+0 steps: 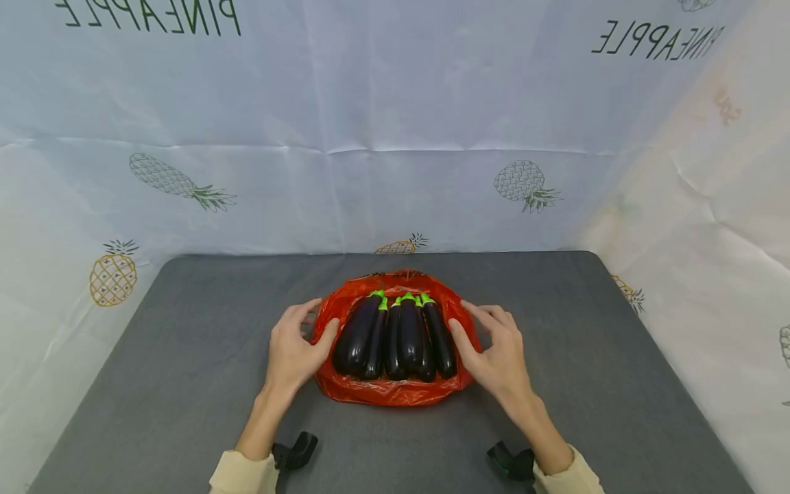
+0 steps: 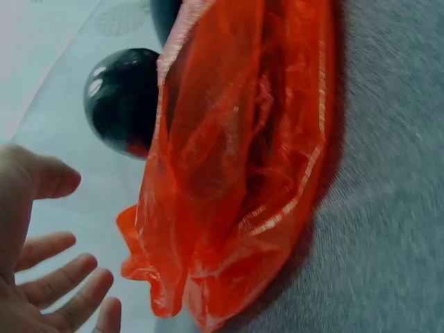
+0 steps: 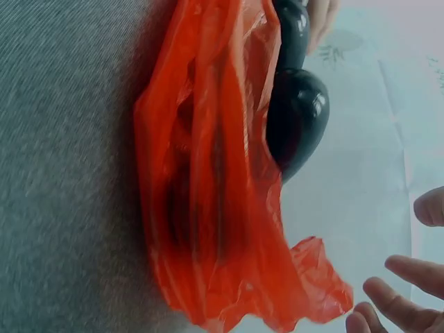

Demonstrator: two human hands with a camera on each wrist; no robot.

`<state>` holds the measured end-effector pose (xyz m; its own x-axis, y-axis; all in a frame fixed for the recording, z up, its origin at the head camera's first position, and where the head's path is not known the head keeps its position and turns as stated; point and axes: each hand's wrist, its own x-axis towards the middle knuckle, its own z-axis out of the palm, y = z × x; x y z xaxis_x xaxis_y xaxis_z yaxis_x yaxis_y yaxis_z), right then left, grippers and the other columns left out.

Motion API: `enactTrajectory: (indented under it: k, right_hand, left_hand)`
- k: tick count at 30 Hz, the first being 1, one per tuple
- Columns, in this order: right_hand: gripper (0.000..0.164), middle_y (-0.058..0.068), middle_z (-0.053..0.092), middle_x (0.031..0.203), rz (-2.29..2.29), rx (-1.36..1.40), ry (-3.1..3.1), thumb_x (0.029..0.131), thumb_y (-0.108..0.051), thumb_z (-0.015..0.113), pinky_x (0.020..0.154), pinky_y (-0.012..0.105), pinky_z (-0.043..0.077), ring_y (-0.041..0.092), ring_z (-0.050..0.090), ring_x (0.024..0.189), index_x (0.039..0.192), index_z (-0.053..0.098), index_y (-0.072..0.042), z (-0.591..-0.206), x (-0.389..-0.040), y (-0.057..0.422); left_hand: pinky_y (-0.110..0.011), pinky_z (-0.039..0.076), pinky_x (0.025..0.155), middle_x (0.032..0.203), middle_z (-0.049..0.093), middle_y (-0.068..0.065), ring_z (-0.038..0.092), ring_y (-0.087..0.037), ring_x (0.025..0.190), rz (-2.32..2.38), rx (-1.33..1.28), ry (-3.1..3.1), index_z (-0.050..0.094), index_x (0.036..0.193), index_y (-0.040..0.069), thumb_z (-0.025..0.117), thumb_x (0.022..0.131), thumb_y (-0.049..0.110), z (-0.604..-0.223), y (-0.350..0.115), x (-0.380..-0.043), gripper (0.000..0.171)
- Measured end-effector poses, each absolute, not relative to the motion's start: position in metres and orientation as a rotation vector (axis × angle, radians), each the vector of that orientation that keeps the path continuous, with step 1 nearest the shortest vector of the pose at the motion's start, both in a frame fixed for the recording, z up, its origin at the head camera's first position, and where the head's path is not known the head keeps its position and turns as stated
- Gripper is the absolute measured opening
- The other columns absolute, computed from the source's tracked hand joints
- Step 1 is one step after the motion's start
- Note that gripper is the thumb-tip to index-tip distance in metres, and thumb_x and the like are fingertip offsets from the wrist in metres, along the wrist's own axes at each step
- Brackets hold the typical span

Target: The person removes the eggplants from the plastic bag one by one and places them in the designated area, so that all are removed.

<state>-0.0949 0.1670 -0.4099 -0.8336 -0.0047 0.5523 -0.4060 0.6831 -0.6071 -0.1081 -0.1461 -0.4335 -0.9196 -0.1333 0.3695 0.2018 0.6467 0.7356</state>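
Several dark purple eggplants (image 1: 410,339) with green stem ends lie side by side on a red plastic bag (image 1: 395,394), whose rim is spread around them. At the bag's left side is my left hand (image 1: 295,350), thumb and fingers apart. The left wrist view shows those fingers straight and clear of the crumpled bag (image 2: 215,139), near a round eggplant end (image 2: 121,104). My right hand (image 1: 498,353) is at the bag's right edge, fingers spread. In the right wrist view its fingertips (image 3: 378,288) are close to the bag's edge; contact is hard to tell. Neither hand holds anything.
The grey tabletop (image 1: 197,384) stretches out around the bag. A white cloth with pineapple prints (image 1: 432,103) hangs behind and at both sides. Black wrist mounts (image 1: 299,451) sit at both cuffs, low over the table.
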Motion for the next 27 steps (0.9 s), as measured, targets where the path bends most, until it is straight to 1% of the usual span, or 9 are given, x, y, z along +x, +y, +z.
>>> enactTrajectory:
  k: [3, 7, 10, 12, 14, 18, 22, 25, 27]
  right_hand:
    - [0.037, 0.015, 0.072, 0.101, 1.076, 0.329, -2.367, 0.084, -0.017, 0.081, 0.071, 0.040, 0.053, 0.026, 0.062, 0.084, 0.119, 0.075, -0.004, -0.408, -0.094, 0.164]
    - [0.036, 0.011, 0.071, 0.094, 1.127, 0.339, -2.366, 0.084, -0.016, 0.082, 0.070, 0.034, 0.056, 0.020, 0.063, 0.078, 0.117, 0.076, -0.004, -0.407, -0.093, 0.158]
    - [0.035, 0.008, 0.070, 0.091, 1.155, 0.346, -2.373, 0.085, -0.016, 0.082, 0.069, 0.029, 0.055, 0.016, 0.061, 0.075, 0.117, 0.076, -0.004, -0.407, -0.093, 0.153]
    - [0.034, 0.008, 0.069, 0.090, 1.180, 0.355, -2.374, 0.085, -0.016, 0.082, 0.068, 0.029, 0.056, 0.016, 0.061, 0.074, 0.117, 0.076, -0.005, -0.406, -0.092, 0.151]
    - [0.034, 0.008, 0.069, 0.091, 1.194, 0.362, -2.376, 0.085, -0.017, 0.082, 0.069, 0.028, 0.056, 0.016, 0.062, 0.075, 0.117, 0.076, -0.006, -0.406, -0.093, 0.148]
    - [0.034, 0.010, 0.070, 0.092, 1.240, 0.382, -2.367, 0.086, -0.017, 0.082, 0.070, 0.027, 0.057, 0.019, 0.064, 0.077, 0.117, 0.076, -0.006, -0.406, -0.094, 0.144]
    - [0.034, 0.010, 0.070, 0.093, 1.299, 0.397, -2.369, 0.086, -0.016, 0.081, 0.071, 0.024, 0.058, 0.017, 0.065, 0.079, 0.119, 0.075, -0.006, -0.407, -0.095, 0.140]
    - [0.036, 0.008, 0.071, 0.094, 1.345, 0.396, -2.387, 0.087, -0.017, 0.082, 0.072, 0.024, 0.058, 0.013, 0.064, 0.079, 0.121, 0.074, -0.006, -0.406, -0.095, 0.137]
    - [0.038, 0.009, 0.071, 0.095, 1.377, 0.384, -2.404, 0.087, -0.018, 0.082, 0.072, 0.025, 0.059, 0.014, 0.064, 0.080, 0.122, 0.074, -0.006, -0.406, -0.095, 0.135]
  left_hand:
    - [-0.040, 0.059, 0.074, 0.114, 0.073, -0.015, 0.070, -0.029, 0.091, -1.261, -0.004, -2.428, 0.072, 0.121, 0.002, 0.081, 0.086, 0.021, -0.438, -0.148, -0.112, 0.041]
    - [-0.022, 0.053, 0.075, 0.111, 0.073, -0.014, 0.067, -0.020, 0.089, -1.453, 0.097, -2.377, 0.074, 0.118, 0.005, 0.082, 0.087, 0.021, -0.443, -0.149, -0.115, 0.036]
    - [-0.015, 0.048, 0.076, 0.111, 0.073, -0.015, 0.062, -0.009, 0.088, -1.644, 0.174, -2.295, 0.074, 0.118, 0.005, 0.082, 0.088, 0.019, -0.448, -0.150, -0.117, 0.034]
    - [-0.012, 0.048, 0.076, 0.111, 0.071, -0.017, 0.058, -0.005, 0.087, -1.732, 0.206, -2.238, 0.074, 0.118, 0.004, 0.081, 0.088, 0.017, -0.452, -0.150, -0.118, 0.033]
    - [-0.011, 0.048, 0.075, 0.111, 0.069, -0.017, 0.057, -0.004, 0.087, -1.772, 0.214, -2.202, 0.074, 0.118, 0.003, 0.082, 0.087, 0.015, -0.457, -0.151, -0.120, 0.034]
    - [-0.009, 0.049, 0.074, 0.107, 0.066, -0.017, 0.056, -0.007, 0.086, -1.771, 0.179, -2.171, 0.075, 0.116, 0.003, 0.084, 0.085, 0.013, -0.466, -0.151, -0.122, 0.034]
    - [-0.009, 0.049, 0.073, 0.100, 0.067, -0.016, 0.056, -0.007, 0.082, -1.717, 0.136, -2.150, 0.076, 0.111, 0.003, 0.085, 0.082, 0.009, -0.475, -0.150, -0.125, 0.030]
    - [-0.009, 0.048, 0.072, 0.097, 0.067, -0.018, 0.056, -0.007, 0.080, -1.678, 0.141, -2.134, 0.076, 0.108, 0.000, 0.085, 0.081, 0.005, -0.478, -0.148, -0.125, 0.029]
    - [-0.010, 0.048, 0.071, 0.096, 0.067, -0.021, 0.056, -0.008, 0.078, -1.672, 0.140, -2.111, 0.075, 0.108, -0.004, 0.084, 0.081, 0.002, -0.476, -0.144, -0.123, 0.029]
